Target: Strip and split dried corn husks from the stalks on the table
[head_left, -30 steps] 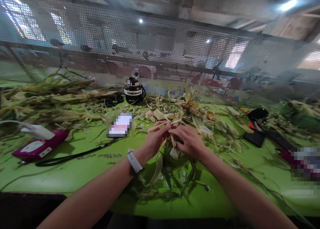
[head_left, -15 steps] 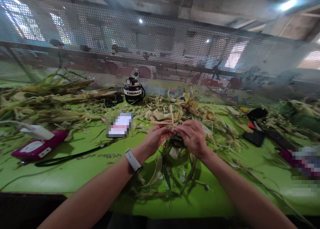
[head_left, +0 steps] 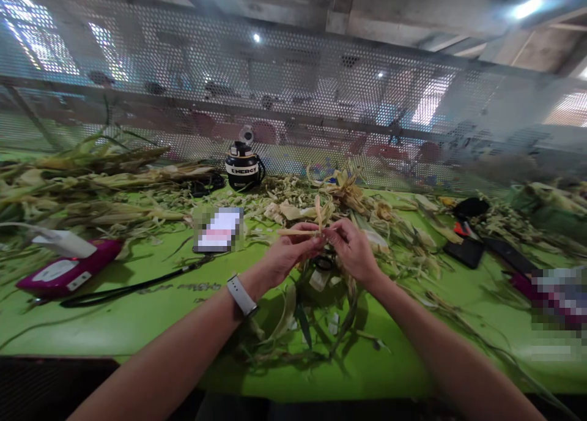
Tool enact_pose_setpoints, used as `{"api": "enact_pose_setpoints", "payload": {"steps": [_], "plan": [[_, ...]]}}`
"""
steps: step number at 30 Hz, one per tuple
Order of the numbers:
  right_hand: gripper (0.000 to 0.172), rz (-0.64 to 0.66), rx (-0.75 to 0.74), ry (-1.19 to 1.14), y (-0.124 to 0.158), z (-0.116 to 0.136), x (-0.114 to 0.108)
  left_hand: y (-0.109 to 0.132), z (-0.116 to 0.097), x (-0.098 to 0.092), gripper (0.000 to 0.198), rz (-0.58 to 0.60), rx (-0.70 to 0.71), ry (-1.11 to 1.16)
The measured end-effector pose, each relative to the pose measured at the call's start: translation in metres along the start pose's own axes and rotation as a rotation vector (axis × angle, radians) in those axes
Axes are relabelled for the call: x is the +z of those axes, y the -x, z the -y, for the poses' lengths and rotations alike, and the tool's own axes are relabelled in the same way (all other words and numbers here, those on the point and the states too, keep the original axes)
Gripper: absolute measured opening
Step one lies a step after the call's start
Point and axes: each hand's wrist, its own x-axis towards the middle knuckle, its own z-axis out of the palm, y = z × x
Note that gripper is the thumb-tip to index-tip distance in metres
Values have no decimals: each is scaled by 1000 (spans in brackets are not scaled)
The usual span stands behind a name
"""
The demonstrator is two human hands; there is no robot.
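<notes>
My left hand (head_left: 296,249) is closed, thumb and fingers pinching pale, narrow strips that look like dried corn husk (head_left: 293,232). One strip points left past the fingers and another stands upright above them. My right hand (head_left: 349,245) meets it, its fingertips pinched on the same strips where they cross. The small knot-like join between the fingertips is partly hidden. Just under the hands lies a dark ring-shaped thing (head_left: 323,262) with a white piece (head_left: 319,279) by it. Loose husk strips (head_left: 302,323) hang or lie below on the green table (head_left: 160,323).
Husk scraps (head_left: 293,191) are heaped behind the hands, with a longer husk pile (head_left: 82,176) at left. A black bottle (head_left: 243,167), phone (head_left: 217,230), strap (head_left: 137,286) and purple power strip (head_left: 68,268) stand around. Dark flat items (head_left: 465,249) lie right. A perforated screen (head_left: 293,115) closes the back.
My right hand has turned slightly and its fingers have drawn into a tighter pinch at the join. The upright strip leans a little differently; the left hand keeps its hold.
</notes>
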Motion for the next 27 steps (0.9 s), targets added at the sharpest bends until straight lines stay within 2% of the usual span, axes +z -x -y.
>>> {"api": "enact_pose_setpoints", "payload": {"steps": [4,8,13,17,21,24,27], "plan": [[24,16,26,-42,0,2,0,1,0,1,43,-6,-36,-21],[22,31,40,-47,1,2,2,3,2,3,34,9,-14,-88],[32,-10,25,95,1,0,3,-1,-1,0,36,-148,54,-53],[17,-30,-168,315,-1,0,0,-4,-6,-3,35,-208,69,-62],[24,26,-392,580,0,2,-2,-3,-8,-2,34,-226,48,-166],[19,28,-514,786,2,3,-2,-4,-6,-4,31,-209,77,-330],[16,26,-649,876,2,2,-3,-5,-4,-8,27,-144,150,-498]]}}
